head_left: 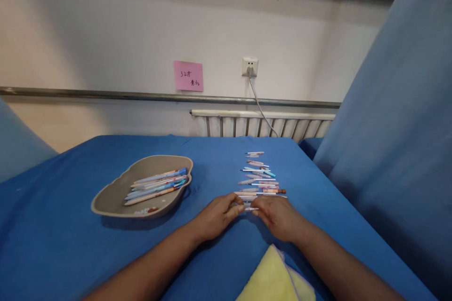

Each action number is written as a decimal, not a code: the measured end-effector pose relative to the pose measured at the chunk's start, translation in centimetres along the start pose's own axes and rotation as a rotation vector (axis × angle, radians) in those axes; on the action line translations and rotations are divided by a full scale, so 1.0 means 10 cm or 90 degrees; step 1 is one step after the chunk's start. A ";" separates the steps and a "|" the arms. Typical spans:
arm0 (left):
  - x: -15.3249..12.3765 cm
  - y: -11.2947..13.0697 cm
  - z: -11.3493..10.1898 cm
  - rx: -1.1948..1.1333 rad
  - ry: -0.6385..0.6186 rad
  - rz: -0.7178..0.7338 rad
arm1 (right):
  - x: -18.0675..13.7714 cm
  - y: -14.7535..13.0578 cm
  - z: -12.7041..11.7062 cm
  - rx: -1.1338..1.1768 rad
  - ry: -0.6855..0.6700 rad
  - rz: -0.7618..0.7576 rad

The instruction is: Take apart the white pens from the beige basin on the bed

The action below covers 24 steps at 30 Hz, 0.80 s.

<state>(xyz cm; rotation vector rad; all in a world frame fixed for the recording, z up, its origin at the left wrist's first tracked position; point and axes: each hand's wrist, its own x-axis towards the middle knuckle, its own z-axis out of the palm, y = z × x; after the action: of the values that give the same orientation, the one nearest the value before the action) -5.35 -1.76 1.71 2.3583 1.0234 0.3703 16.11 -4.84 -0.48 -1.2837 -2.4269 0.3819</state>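
Note:
My left hand (218,216) and my right hand (280,217) are close together over the blue-covered table. Between their pinched fingers lies a thin pale pen part (251,209), one end at each hand. Just beyond my fingertips runs a column of pen parts (259,183): white refills and patterned barrels laid crosswise, some with a brown or light blue end. The nearest pieces are partly covered by my fingers. To the left, a taupe tray (113,188) holds several assembled-looking pens (155,186) side by side, with small white and brown bits at its near edge.
A folded yellow cloth (270,277) lies at the near edge, between my forearms. Blue curtains (395,127) hang at the right. Behind the table (70,174) are a radiator (240,124), a wall socket (250,67) with a plugged-in cord, and a pink note (188,76).

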 end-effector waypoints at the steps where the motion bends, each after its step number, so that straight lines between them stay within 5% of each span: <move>1: 0.00 0.00 0.00 0.003 0.012 -0.008 | 0.00 0.00 0.00 0.007 -0.003 0.000; 7: -0.01 0.00 0.00 0.029 -0.043 -0.046 | -0.01 0.01 0.02 0.022 -0.006 -0.005; 12: -0.02 0.01 -0.01 0.049 0.037 -0.028 | -0.01 0.02 0.03 0.041 0.001 0.006; 24: -0.04 -0.04 0.00 0.123 0.036 0.002 | -0.01 0.07 0.08 0.054 0.026 0.010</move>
<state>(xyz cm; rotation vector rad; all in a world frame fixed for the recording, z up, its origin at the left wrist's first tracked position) -5.85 -1.85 1.46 2.5333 1.1277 0.3558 16.28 -4.56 -1.47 -1.2625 -2.3418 0.4543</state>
